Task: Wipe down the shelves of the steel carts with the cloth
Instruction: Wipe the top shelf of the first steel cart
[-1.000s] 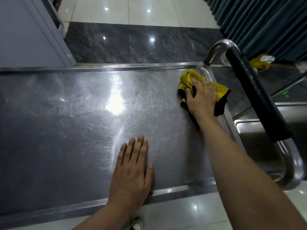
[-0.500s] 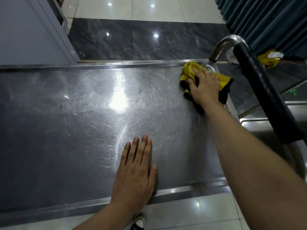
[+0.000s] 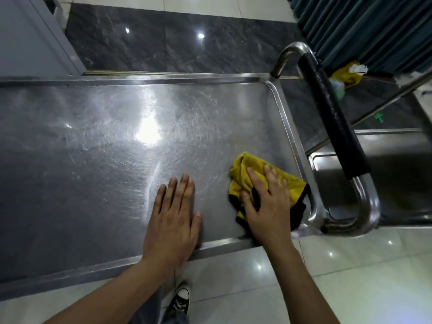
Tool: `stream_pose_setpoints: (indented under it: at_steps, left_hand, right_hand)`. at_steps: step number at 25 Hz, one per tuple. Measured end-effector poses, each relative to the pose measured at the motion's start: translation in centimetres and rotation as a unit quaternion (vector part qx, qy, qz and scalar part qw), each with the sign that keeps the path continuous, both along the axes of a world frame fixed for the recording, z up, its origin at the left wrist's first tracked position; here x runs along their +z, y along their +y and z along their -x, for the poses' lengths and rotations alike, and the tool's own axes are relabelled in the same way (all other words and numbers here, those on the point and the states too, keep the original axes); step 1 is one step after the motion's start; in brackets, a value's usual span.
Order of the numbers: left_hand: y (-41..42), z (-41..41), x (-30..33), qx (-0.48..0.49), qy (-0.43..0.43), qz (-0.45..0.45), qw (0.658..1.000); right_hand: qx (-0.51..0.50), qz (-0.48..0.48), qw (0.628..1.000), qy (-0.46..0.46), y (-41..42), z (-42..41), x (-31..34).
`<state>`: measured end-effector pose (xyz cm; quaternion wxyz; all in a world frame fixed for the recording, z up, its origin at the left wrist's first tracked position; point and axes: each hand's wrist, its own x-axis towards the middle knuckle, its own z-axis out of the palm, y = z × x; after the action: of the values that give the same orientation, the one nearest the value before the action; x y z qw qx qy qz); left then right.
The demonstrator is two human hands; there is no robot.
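The right hand (image 3: 268, 204) is laid palm-down on the cloth (image 3: 264, 183), fingers spread and near straight, pressing rather than clutching; the cloth is bunched at the near right corner of the top shelf (image 3: 117, 148), just inside the raised rim. The left hand (image 3: 173, 220) is rested flat and relaxed on the bare steel beside it, holding nothing. The cloth looks soft, light and limp, prob. microfibre w/ black edging, so it should be held by broad palm pressure. The steel is hard and slick. The padded handle (image 3: 332, 118) stands beyond the rim.
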<state>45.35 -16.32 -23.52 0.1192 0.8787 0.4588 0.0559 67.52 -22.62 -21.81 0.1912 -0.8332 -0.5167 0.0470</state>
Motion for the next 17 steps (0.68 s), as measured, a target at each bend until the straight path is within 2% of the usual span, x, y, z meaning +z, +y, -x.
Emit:
stream_pose_setpoints:
  at_steps: [2, 8, 10, 14, 17]
  left_hand:
    - [0.0, -0.1, -0.1, 0.0, 0.001, 0.004, 1.0]
    - [0.4, -0.4, -0.4, 0.006, 0.007, -0.003, 1.0]
    - [0.4, -0.4, -0.4, 0.006, 0.014, -0.005, 1.0]
    - [0.2, -0.5, -0.1, 0.007, 0.018, 0.007, 1.0]
    - [-0.1, -0.5, 0.2, 0.008, 0.018, 0.01, 1.0]
  right_hand:
    - [0.01, 0.013, 1.0, 0.004, -0.2, -0.7, 0.1]
    - [-0.021, 0.048, 0.999, -0.009, 9.9, -8.8, 1.0]
    - [-0.018, 0.057, 0.998, -0.004, 10.4, -9.0, 0.9]
    - [-0.077, 0.035, 0.996, 0.015, 2.8, -3.6, 0.8]
    - [-0.084, 0.047, 0.995, -0.004, -3.8, 1.6, 0.5]
